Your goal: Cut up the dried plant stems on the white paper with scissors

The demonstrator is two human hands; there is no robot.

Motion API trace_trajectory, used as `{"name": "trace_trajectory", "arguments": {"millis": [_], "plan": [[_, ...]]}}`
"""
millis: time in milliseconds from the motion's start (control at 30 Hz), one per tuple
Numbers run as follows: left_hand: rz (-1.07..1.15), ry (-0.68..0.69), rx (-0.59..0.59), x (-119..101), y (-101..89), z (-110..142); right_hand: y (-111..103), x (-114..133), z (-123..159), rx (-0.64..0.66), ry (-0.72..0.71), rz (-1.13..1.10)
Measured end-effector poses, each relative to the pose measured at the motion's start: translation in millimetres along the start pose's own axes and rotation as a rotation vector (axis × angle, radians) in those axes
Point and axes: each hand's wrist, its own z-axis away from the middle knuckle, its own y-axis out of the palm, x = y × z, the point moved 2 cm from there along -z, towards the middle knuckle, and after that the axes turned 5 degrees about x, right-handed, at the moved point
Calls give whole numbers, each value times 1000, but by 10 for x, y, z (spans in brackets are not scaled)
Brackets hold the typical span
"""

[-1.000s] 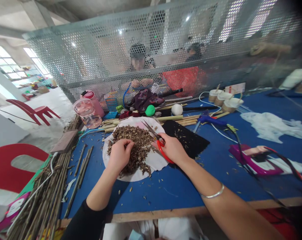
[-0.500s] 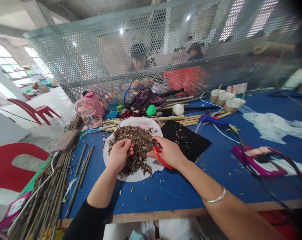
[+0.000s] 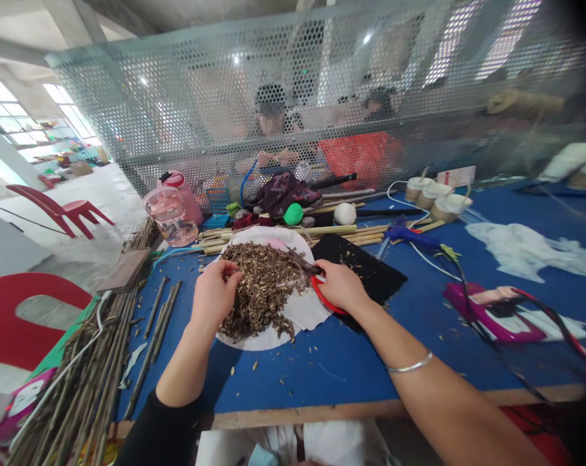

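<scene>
A heap of dry brown chopped stem pieces (image 3: 258, 291) lies on a round white cloth (image 3: 316, 314) on the blue table. My left hand (image 3: 215, 291) is over the left edge of the heap, fingers curled toward the thumb; whatever they hold, if anything, is hidden. My right hand (image 3: 344, 288) is closed round the red handles of a pair of scissors (image 3: 327, 299) at the right edge of the cloth. Their dark blades point up and left over the heap. A black sheet (image 3: 360, 262) with scattered bits lies partly behind my right hand.
Long thin sticks (image 3: 93, 362) are bundled at the left, with shorter sticks (image 3: 162, 323) beside the cloth. A pink jug (image 3: 176, 200), yarn balls (image 3: 293, 213) and a blue glue gun (image 3: 412, 236) sit behind. A perforated metal screen (image 3: 200, 116) stands at the back, people beyond it.
My left hand has moved left from over the heap to its edge. My right hand has drawn the scissors to the right, away from the middle of the heap.
</scene>
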Motion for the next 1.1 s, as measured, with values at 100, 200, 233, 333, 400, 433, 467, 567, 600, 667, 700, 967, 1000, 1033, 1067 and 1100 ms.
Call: {"name": "trace_trajectory", "arguments": {"millis": [100,200,233,333,400,433,467,567,600,667,700,967,1000,1033,1067,1100], "plan": [[-67,4,11,-2,-63,-50,-46,-8,-8,-84,5,-54],[-164,20,46,18,-65,-158,-132,-106,-31,-151,115,-85],[-195,39,67,23,-45,-197,-157,-139,-36,-168,145,-84],[-237,157,114,-4,63,-284,-204,-184,-34,-230,171,-121],[-218,259,113,-69,146,-309,-205,-161,-20,-261,151,-168],[-206,307,109,-115,183,-317,-199,-139,-11,-268,135,-188],[-201,352,108,-170,214,-329,-189,-113,-2,-270,116,-202],[-281,462,191,-360,291,-403,-158,-46,18,-274,57,-221],[-345,485,260,-422,317,-441,-149,-35,22,-276,43,-225],[-506,473,411,-516,370,-530,-138,-29,25,-272,30,-236],[-567,460,464,-550,393,-572,-136,-32,24,-270,31,-241],[-686,467,514,-538,545,-696,-158,-26,35,-253,38,-248],[-668,465,496,-518,537,-691,-161,-16,40,-246,35,-251],[-638,460,465,-498,516,-681,-162,-4,45,-238,29,-255],[-597,454,425,-478,483,-665,-161,10,51,-230,20,-261],[-546,448,376,-459,440,-640,-157,26,57,-221,6,-269]]}}
